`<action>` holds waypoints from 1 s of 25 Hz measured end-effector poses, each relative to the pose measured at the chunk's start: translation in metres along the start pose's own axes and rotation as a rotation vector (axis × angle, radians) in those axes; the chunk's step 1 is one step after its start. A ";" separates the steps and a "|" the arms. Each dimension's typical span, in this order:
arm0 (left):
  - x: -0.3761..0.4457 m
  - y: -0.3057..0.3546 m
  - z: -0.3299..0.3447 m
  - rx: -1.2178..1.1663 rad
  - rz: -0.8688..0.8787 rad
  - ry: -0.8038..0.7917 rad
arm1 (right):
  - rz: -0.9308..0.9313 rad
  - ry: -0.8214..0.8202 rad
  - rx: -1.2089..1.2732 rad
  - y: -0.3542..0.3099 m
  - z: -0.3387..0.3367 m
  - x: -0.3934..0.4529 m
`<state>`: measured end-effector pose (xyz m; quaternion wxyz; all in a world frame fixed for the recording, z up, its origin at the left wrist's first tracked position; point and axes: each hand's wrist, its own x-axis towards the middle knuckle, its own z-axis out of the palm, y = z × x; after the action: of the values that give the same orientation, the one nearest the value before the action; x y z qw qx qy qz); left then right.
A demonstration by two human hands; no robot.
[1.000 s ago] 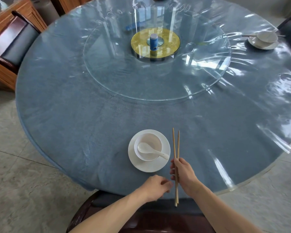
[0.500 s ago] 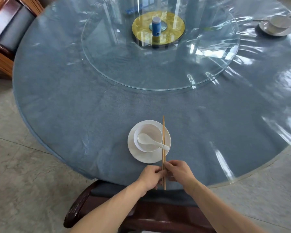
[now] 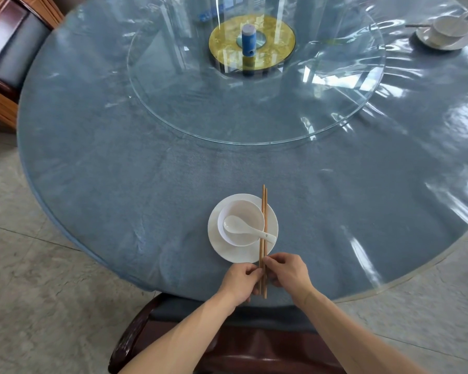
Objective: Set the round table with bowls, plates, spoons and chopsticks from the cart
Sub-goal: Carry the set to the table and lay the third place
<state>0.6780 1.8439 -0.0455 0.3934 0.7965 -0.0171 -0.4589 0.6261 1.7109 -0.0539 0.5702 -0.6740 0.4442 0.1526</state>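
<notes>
I note the round table (image 3: 119,163) under clear plastic. The plate (image 3: 271,225) sits near its near edge; all else is placed from it. On the plate stands the bowl (image 3: 241,211); the spoon (image 3: 243,228) rests in it. The chopsticks (image 3: 263,211) lie across the plate's right side. Just below the plate, my left hand (image 3: 239,280) and right hand (image 3: 288,271) both pinch the chopsticks' near ends.

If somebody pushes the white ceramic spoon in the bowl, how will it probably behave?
The white ceramic spoon would probably slide easily, since it looks glazed. Its handle overhangs the white bowl rim, so a push may tip it onto the white plate. It likely chips if dropped.
</notes>
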 end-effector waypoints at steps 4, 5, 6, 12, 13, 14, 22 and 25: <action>0.004 -0.002 -0.003 0.033 0.015 -0.011 | 0.014 0.034 0.014 0.000 0.002 0.003; 0.005 -0.003 -0.003 0.035 0.012 -0.013 | 0.015 0.044 0.017 0.001 0.003 0.003; 0.006 -0.004 -0.003 0.036 0.010 -0.011 | 0.013 0.057 0.021 0.001 0.003 0.003; 0.006 -0.006 -0.003 0.077 0.009 -0.023 | 0.004 0.100 0.036 0.001 0.004 0.004; 0.007 -0.006 -0.003 0.087 0.009 -0.023 | 0.002 0.106 0.035 0.000 0.005 0.005; 0.007 -0.006 -0.003 0.101 0.012 -0.023 | 0.000 0.110 0.038 0.001 0.005 0.005; 0.007 -0.005 -0.004 0.187 0.053 -0.015 | -0.020 0.131 0.037 0.004 0.006 0.008; 0.008 -0.006 -0.007 0.247 0.075 -0.002 | -0.022 0.129 0.038 0.005 0.006 0.008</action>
<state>0.6855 1.8497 -0.0532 0.3092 0.8372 -0.1037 -0.4390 0.6279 1.7129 -0.0644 0.5547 -0.6763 0.4754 0.0939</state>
